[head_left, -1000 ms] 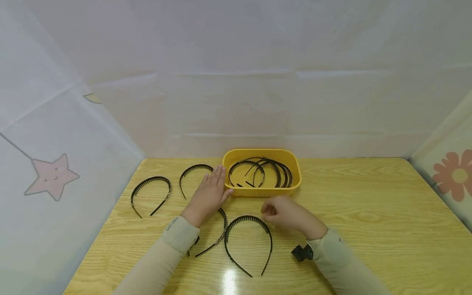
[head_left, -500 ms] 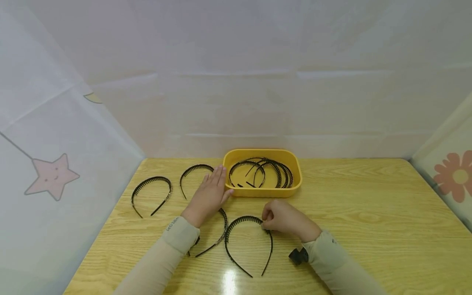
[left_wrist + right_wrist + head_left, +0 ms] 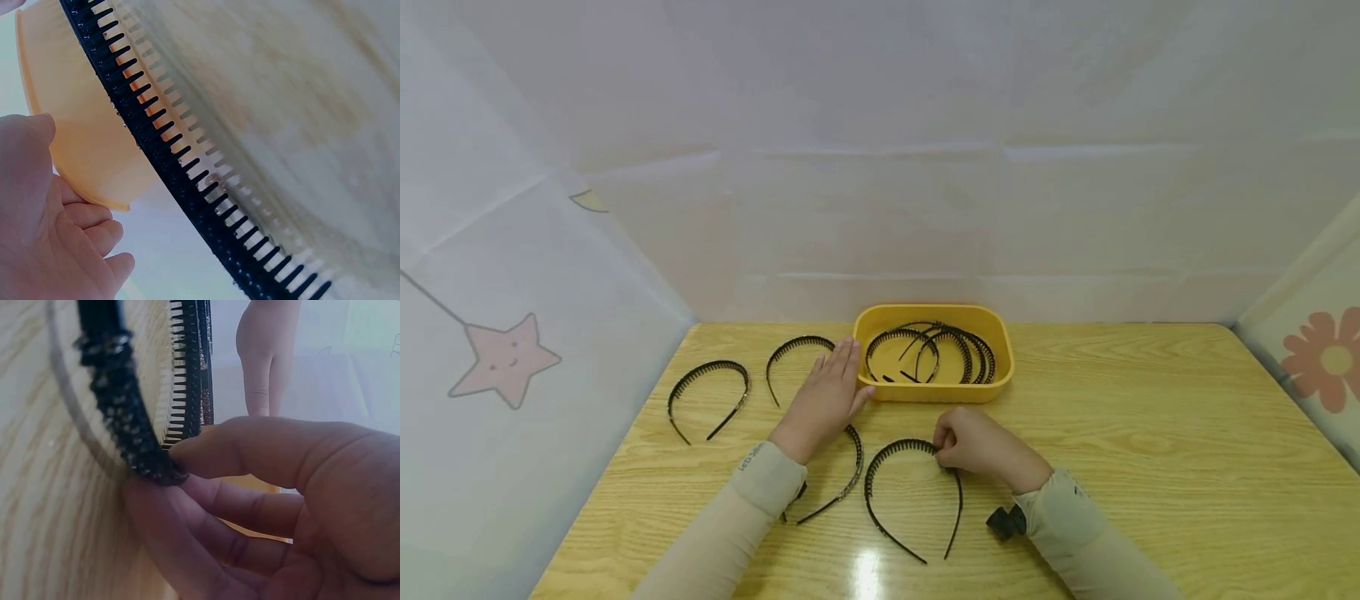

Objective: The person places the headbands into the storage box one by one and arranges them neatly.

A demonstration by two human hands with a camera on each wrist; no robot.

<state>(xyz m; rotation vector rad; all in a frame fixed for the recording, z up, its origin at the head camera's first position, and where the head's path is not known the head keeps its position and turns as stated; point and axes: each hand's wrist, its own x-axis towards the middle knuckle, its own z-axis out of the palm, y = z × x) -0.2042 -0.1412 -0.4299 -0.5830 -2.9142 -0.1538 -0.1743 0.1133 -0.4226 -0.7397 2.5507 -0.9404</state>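
Note:
My right hand (image 3: 983, 446) pinches a black toothed headband (image 3: 897, 447) between thumb and fingers, at the right of its arch. Close up in the right wrist view, the held headband (image 3: 125, 419) has a glittery, beaded section by the fingertips. Against the left side of a yellow bin (image 3: 934, 392) lies my left hand (image 3: 822, 406), fingers straight and thumb at the front corner. Several black headbands (image 3: 967, 358) are inside the bin. Another headband (image 3: 856, 475) is partly covered by my left hand and forearm.
Two more headbands lie on the wooden table at the left, one headband (image 3: 707, 364) near the edge and one headband (image 3: 797, 338) partly behind my left hand. A pale printed sheet (image 3: 880, 208) rises behind the table and at both sides.
My right hand has come down from beside the bin onto the near headband and taken hold of it. That headband has shifted slightly right. My left hand stays at the bin.

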